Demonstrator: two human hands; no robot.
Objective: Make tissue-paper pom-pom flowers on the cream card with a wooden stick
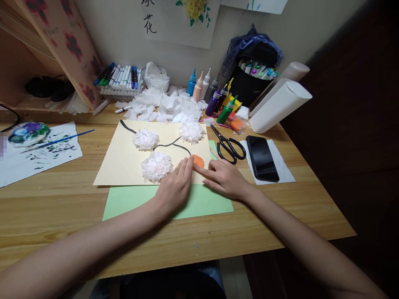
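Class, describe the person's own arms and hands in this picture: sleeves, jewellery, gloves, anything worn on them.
Both forearms are bare, with no sleeves in view. The left hand and right hand wear no gloves; no rings, watch or bracelet show at fingers or wrists. Nails look short and unpainted.

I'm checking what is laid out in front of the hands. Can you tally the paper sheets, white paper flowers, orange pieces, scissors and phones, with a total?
Paper sheets: 2, the cream sheet and the green sheet under it
White paper flowers: 3
Orange pieces: 1, the orange piece at the fingertips of the left hand and right hand
Scissors: 1
Phone: 1
Total: 8
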